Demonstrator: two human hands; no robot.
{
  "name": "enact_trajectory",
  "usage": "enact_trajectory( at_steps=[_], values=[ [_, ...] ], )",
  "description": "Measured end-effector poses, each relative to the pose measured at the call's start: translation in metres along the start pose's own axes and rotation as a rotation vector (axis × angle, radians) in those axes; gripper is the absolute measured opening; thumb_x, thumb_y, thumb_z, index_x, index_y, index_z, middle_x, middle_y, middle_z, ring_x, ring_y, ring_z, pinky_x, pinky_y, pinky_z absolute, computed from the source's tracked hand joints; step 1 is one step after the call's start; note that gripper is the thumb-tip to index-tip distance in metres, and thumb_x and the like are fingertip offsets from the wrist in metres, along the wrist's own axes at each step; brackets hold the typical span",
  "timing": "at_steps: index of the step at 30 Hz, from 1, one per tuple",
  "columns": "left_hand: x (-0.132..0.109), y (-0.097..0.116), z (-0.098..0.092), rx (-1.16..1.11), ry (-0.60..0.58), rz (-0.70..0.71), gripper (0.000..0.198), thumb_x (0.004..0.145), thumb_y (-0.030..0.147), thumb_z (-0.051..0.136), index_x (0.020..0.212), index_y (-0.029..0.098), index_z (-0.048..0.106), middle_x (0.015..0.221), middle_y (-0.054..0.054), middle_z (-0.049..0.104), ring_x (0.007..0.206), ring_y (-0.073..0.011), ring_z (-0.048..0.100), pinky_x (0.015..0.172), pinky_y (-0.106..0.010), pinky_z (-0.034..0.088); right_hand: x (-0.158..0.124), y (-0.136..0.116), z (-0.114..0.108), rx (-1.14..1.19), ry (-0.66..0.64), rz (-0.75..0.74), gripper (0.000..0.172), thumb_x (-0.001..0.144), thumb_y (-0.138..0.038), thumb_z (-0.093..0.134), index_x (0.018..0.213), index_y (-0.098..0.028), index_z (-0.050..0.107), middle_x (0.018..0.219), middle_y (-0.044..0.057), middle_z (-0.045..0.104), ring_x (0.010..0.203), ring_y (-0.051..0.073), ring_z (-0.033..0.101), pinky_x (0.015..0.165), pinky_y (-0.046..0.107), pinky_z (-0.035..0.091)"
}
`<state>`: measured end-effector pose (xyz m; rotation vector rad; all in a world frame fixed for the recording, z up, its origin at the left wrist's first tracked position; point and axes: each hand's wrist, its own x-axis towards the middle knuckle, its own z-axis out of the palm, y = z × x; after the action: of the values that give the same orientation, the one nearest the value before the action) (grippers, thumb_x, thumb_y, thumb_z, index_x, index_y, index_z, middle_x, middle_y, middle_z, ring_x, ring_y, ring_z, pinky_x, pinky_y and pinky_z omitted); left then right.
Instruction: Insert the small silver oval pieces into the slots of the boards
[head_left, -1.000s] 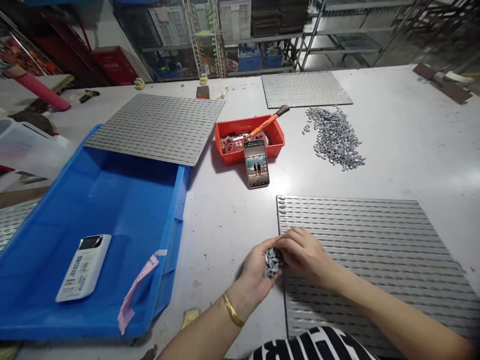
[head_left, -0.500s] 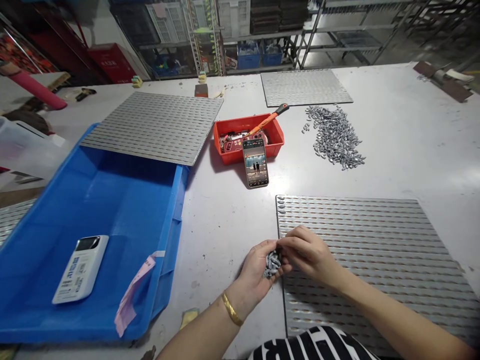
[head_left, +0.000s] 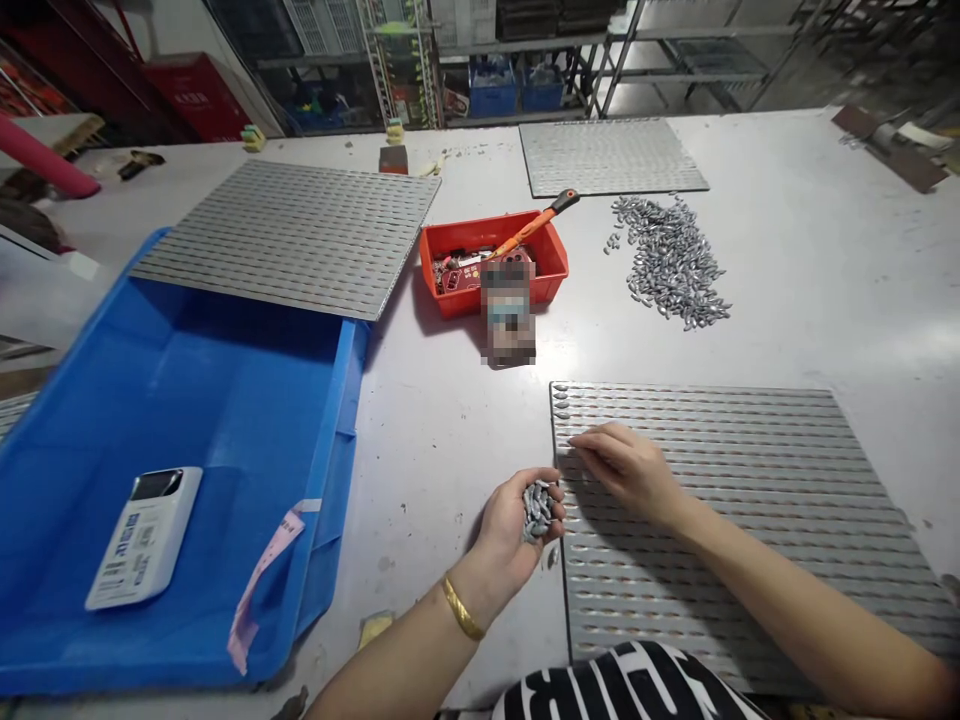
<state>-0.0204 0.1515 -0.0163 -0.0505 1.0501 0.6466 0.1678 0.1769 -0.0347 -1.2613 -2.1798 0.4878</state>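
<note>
My left hand (head_left: 514, 525) is cupped palm up around a small heap of grey spindle-shaped metal pieces (head_left: 538, 510), beside the left edge of a slotted metal plate (head_left: 720, 500). Over that plate's upper left part, my right hand (head_left: 626, 470) is closed in a pinch on one small metal piece, mostly hidden by the fingertips. A short column of the same pieces (head_left: 561, 402) lies in the slots at the plate's top left corner. One or two loose pieces (head_left: 553, 558) rest on the table just below my left hand.
Farther back lies a large pile of metal pieces (head_left: 675, 265), near another plate (head_left: 611, 158). A phone (head_left: 508, 335) leans on a red bin (head_left: 450, 300). At left, a third plate (head_left: 292, 235) lies across a blue crate (head_left: 341, 400) with a white device (head_left: 146, 535) inside.
My right hand has moved away from my left palm, up to the plate's left-hand slots. My left hand now lies more open, showing its pieces. The whole view has shifted slightly.
</note>
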Motion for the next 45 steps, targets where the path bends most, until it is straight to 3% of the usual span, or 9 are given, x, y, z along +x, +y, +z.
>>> enact_trajectory(
  at_steps=[8, 22, 27, 32, 39, 45],
  values=[
    [0.003, 0.002, -0.003, -0.063, -0.051, -0.047, 0.016, 0.080, 0.029, 0.055, 0.085, 0.015, 0.059, 0.062, 0.001, 0.050, 0.043, -0.0060, 0.042, 0.032, -0.016, 0.016, 0.015, 0.028, 0.012, -0.241, -0.055, -0.126, 0.023, 0.093, -0.013, 0.045, 0.102, -0.019, 0.065, 0.093, 0.008, 0.067, 0.086, 0.018, 0.061, 0.073, 0.029, 0.050],
    [0.005, 0.007, -0.004, -0.082, -0.078, -0.020, 0.016, 0.076, 0.023, 0.056, 0.088, 0.014, 0.060, 0.064, 0.000, 0.052, 0.045, -0.0066, 0.044, 0.032, -0.015, 0.019, 0.025, 0.035, 0.010, -0.168, -0.100, -0.081, 0.021, 0.095, -0.018, 0.045, 0.099, -0.019, 0.065, 0.089, 0.007, 0.062, 0.080, 0.017, 0.058, 0.068, 0.029, 0.049],
    [0.002, 0.015, -0.005, -0.119, -0.060, 0.038, 0.016, 0.077, 0.023, 0.059, 0.090, 0.014, 0.060, 0.067, -0.001, 0.054, 0.047, -0.0071, 0.046, 0.033, -0.016, 0.020, 0.007, 0.004, -0.003, -0.079, -0.116, -0.083, 0.020, 0.094, -0.019, 0.048, 0.110, -0.020, 0.060, 0.099, 0.009, 0.062, 0.089, 0.019, 0.056, 0.073, 0.032, 0.047],
    [0.003, 0.021, -0.008, -0.175, -0.030, 0.088, 0.015, 0.080, 0.028, 0.058, 0.089, 0.017, 0.056, 0.067, 0.002, 0.050, 0.046, -0.0062, 0.044, 0.033, -0.016, 0.020, -0.026, -0.050, 0.009, -0.105, -0.483, -0.288, 0.009, 0.086, -0.020, 0.056, 0.092, -0.018, 0.062, 0.084, 0.007, 0.059, 0.077, 0.020, 0.048, 0.066, 0.034, 0.038],
    [0.004, 0.021, -0.010, -0.179, -0.026, 0.088, 0.015, 0.082, 0.030, 0.054, 0.088, 0.016, 0.055, 0.067, 0.001, 0.049, 0.046, -0.0064, 0.044, 0.033, -0.015, 0.022, -0.036, -0.062, 0.038, -0.251, -0.487, -0.342, 0.007, 0.079, -0.011, 0.054, 0.076, -0.017, 0.054, 0.079, 0.007, 0.056, 0.074, 0.020, 0.044, 0.068, 0.036, 0.032],
    [0.006, 0.019, -0.011, -0.124, -0.040, 0.087, 0.013, 0.080, 0.028, 0.057, 0.086, 0.017, 0.053, 0.066, 0.002, 0.050, 0.046, -0.0058, 0.045, 0.033, -0.015, 0.021, -0.028, -0.054, 0.027, -0.064, -0.304, -0.263, 0.013, 0.088, -0.009, 0.045, 0.083, -0.017, 0.055, 0.074, 0.004, 0.058, 0.069, 0.017, 0.048, 0.065, 0.033, 0.036]
  ],
)
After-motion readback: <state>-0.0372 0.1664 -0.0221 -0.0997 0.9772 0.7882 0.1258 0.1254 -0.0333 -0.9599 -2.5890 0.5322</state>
